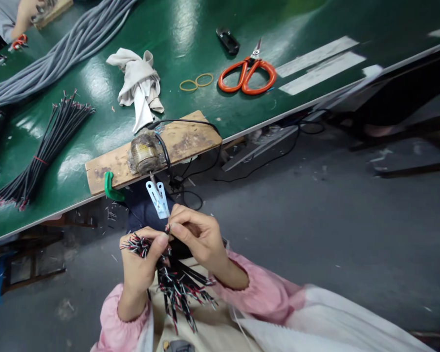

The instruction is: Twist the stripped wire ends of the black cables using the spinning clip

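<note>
My left hand is closed around a bunch of black cables with stripped red, white and black wire ends. Some of the ends stick out past its fingers, and the rest hang down over my lap. Thumb and fingertips of my right hand pinch the end of one cable beside the left thumb. Just beyond the hands, a light blue clothespin hangs at the tip of a small motor fixed to a wooden board.
On the green table lie a bundle of black cables, thick grey cables, a white cloth, rubber bands and orange-handled scissors. A green clamp grips the board's edge. Another person's arm shows top left.
</note>
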A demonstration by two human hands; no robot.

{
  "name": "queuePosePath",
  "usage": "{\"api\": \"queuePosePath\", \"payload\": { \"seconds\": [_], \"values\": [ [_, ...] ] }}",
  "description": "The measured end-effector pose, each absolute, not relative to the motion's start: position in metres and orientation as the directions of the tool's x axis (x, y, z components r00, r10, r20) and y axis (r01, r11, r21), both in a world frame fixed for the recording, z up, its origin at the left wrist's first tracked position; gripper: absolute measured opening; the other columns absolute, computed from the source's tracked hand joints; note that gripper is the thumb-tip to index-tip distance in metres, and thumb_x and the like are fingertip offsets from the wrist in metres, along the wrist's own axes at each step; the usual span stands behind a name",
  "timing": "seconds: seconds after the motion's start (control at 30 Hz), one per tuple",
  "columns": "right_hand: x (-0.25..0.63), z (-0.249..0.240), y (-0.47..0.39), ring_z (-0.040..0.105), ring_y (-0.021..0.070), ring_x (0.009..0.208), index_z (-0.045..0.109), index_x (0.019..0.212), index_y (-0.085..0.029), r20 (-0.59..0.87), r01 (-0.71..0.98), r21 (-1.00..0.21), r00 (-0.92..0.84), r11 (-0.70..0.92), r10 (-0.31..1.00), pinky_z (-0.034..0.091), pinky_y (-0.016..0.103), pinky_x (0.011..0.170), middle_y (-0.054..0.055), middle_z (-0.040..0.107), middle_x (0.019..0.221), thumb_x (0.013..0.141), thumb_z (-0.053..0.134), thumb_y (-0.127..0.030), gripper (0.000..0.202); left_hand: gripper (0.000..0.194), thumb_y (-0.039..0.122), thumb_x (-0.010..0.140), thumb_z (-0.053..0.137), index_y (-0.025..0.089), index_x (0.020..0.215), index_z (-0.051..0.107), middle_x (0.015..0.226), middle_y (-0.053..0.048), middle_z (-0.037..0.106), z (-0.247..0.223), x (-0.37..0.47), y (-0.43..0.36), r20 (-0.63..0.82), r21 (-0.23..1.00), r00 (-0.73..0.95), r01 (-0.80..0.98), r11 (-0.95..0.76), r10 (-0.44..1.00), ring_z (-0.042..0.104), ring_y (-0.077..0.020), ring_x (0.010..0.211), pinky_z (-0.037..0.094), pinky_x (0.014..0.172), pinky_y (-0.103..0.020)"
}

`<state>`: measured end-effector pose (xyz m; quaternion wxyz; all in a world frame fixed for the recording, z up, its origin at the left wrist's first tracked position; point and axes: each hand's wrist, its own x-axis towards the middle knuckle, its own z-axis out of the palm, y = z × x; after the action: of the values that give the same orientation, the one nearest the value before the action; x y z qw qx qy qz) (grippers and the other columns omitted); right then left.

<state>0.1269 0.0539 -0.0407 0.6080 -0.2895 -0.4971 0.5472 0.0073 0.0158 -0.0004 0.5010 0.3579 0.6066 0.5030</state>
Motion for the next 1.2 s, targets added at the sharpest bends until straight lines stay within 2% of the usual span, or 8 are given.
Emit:
{"api": "queuePosePath", "payload": {
  "seconds": [0.13,0.27,0.4,0.53,0.67,0.77,1.0,1.2],
  "values": [
    [0.135,-0.036,0.058,0.063,0.0154,0.066,0.074,0.083,-0.02,0.39,-0.259,-0.897,-0.079,0.359,0.917,0.049,0.031,0.065,0.003,0.073,0.074,0.091,0.066,-0.016,0.012,0.033,0.047,0.071,0.084,0.017,0.06,0.076,0.047,0.002,0.061,-0.005,0.006,0.013,-0.226,0.974,-0.263,-0.081,0.212,0.938,0.047,-0.0065,0.031,0.041,0.032,-0.018],
    [0.138,-0.031,0.059,0.06,0.0159,0.066,0.071,0.078,-0.02,0.396,-0.233,-0.901,-0.091,0.367,0.914,0.048,0.031,0.065,0.003,0.069,0.07,0.09,0.065,-0.015,0.014,0.03,0.045,0.073,0.084,0.018,0.062,0.078,0.048,0.003,0.062,-0.007,0.004,0.012,-0.209,0.978,-0.246,-0.075,0.196,0.947,0.046,-0.0063,0.031,0.039,0.032,-0.018],
    [0.134,-0.033,0.058,0.056,0.0151,0.063,0.065,0.07,-0.019,0.135,-0.443,-0.896,-0.26,0.006,0.956,0.046,0.03,0.061,0.002,0.061,0.066,0.091,0.067,-0.039,0.029,0.023,0.038,0.07,0.087,0.02,0.059,0.078,0.052,0.0,0.066,-0.003,0.004,0.016,-0.142,0.99,-0.239,-0.029,0.14,0.961,0.056,-0.01,0.041,0.048,0.044,-0.021],
    [0.126,-0.04,0.07,0.045,0.01,0.054,0.063,0.066,-0.017,-0.18,-0.52,-0.747,-0.44,-0.414,0.88,0.038,0.025,0.053,-0.003,0.053,0.059,0.071,0.082,-0.058,0.045,0.013,0.025,0.065,0.089,0.022,0.059,0.079,0.055,0.0,0.069,-0.001,0.003,0.019,-0.075,0.997,-0.239,0.009,0.079,0.968,0.064,-0.0134,0.051,0.053,0.051,-0.022],
    [0.119,-0.033,0.097,0.04,0.0084,0.051,0.059,0.053,-0.017,-0.144,-0.451,-0.862,-0.221,-0.232,0.965,0.032,0.025,0.05,-0.004,0.049,0.052,0.066,0.076,-0.072,0.059,0.01,0.021,0.063,0.088,0.023,0.062,0.079,0.057,0.001,0.069,-0.002,0.002,0.02,-0.041,0.999,-0.298,0.013,0.047,0.954,0.061,-0.0111,0.046,0.05,0.047,-0.021],
    [0.115,-0.021,0.112,0.042,0.0086,0.05,0.063,0.052,-0.017,-0.095,-0.395,-0.894,-0.29,-0.209,0.952,0.033,0.025,0.049,-0.002,0.053,0.052,0.063,0.076,-0.074,0.06,0.011,0.022,0.061,0.088,0.022,0.058,0.077,0.055,0.001,0.067,-0.002,0.002,0.024,-0.044,0.998,-0.331,0.033,0.058,0.943,0.058,-0.011,0.044,0.049,0.045,-0.022],
    [0.109,-0.019,0.112,0.047,0.008,0.046,0.068,0.057,-0.016,-0.17,-0.538,-0.7,-0.514,-0.47,0.841,0.039,0.021,0.044,-0.002,0.056,0.052,0.062,0.08,-0.068,0.054,0.008,0.016,0.065,0.083,0.022,0.061,0.079,0.058,0.001,0.069,-0.005,0.003,0.032,-0.107,0.994,-0.3,-0.012,0.108,0.948,0.057,-0.0108,0.048,0.049,0.05,-0.022],
    [0.108,-0.04,0.107,0.046,0.0087,0.048,0.066,0.054,-0.015,-0.266,-0.592,-0.603,-0.482,-0.534,0.835,0.041,0.023,0.047,0.001,0.059,0.052,0.059,0.077,-0.078,0.063,0.009,0.016,0.07,0.083,0.023,0.065,0.08,0.063,0.001,0.071,-0.009,0.001,0.026,-0.129,0.992,-0.276,-0.03,0.126,0.952,0.056,-0.0098,0.048,0.045,0.048,-0.021]
  ]
}}
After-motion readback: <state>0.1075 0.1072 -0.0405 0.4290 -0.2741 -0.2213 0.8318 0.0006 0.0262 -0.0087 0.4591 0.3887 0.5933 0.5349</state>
